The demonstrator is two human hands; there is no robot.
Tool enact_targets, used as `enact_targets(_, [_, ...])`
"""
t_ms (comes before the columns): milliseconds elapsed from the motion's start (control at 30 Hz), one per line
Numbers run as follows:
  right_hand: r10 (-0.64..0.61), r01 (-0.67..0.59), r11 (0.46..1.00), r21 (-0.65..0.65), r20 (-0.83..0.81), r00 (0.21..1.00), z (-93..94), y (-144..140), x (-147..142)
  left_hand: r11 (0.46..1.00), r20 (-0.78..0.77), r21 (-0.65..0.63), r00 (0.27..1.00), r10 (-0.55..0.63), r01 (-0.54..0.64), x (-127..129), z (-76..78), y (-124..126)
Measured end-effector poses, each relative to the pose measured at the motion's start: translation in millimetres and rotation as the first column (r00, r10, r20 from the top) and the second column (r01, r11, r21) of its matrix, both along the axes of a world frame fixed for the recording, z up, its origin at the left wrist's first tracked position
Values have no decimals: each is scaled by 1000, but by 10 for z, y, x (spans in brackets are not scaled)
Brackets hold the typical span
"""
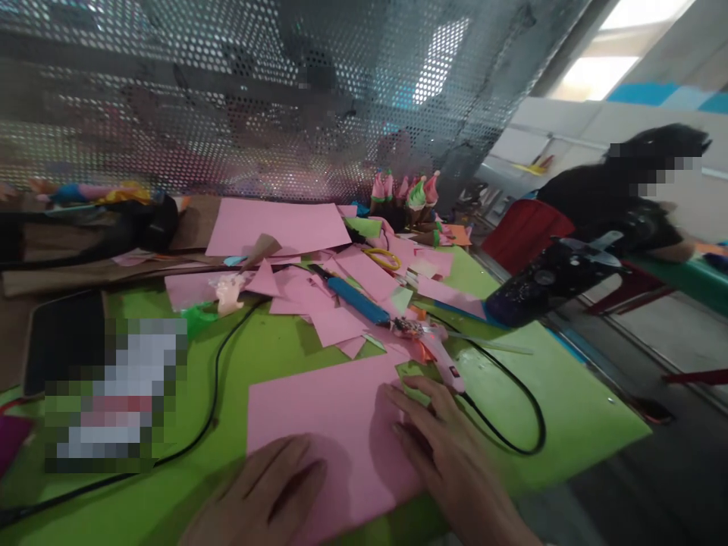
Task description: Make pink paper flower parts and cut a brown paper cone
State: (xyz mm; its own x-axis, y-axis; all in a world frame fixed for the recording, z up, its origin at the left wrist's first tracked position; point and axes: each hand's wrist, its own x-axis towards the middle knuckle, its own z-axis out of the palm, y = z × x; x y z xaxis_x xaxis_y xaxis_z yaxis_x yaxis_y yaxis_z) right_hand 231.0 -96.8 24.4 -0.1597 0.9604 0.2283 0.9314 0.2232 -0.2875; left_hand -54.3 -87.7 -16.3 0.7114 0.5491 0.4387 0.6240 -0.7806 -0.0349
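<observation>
Both hands lay flat on a large pink paper sheet [335,432] at the near edge of the green worktop [569,409]: the left hand [267,493] rested palm down on its near left part, and the right hand [449,447] pressed its right edge, fingers [409,402] spread and gripping nothing. The sheet looked whole and unfolded, so the paper work on it seemed barely begun, while the litter of pink offcuts [335,303] farther back suggested that much cutting was already done. Several small finished cones [406,189] in pink and green stood bunched at the far side, in some holder that was too blurred to make out. A blue-handled tool [356,299] lay among the scraps, and a glue gun [440,353] lay just beyond the right hand, its black cable [512,387] looping to the right. Another full pink sheet [273,224] lay far back. A second person in black [619,197] sat at the far right.
</observation>
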Motion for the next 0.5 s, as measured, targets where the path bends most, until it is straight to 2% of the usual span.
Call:
enact_targets(33, [6, -6, 1000, 9, 1, 1000, -4, 3, 0, 998, -28, 3, 998, -56, 56, -5, 19, 23])
enact_targets(100, [19, -19, 999, 29, 0, 1000, -11, 7, -3, 997, -52, 2, 995, -83, 83, -4, 56, 36])
enact_targets(200, [32, -32, 998, 45, -4, 999, -11, 4, -18, 999, -61, -10, 997, -41, 41, 38, 95, -25])
enact_targets(333, [36, -35, 998, 45, -18, 999, -13, 3, -49, 999, -63, 10, 997, -43, 43, 110, 124, -145])
enact_targets(500, [45, -43, 999, 21, -76, 996, -7, 43, -26, 994, -51, -106, 999, -11, 5, 112, 169, -243])
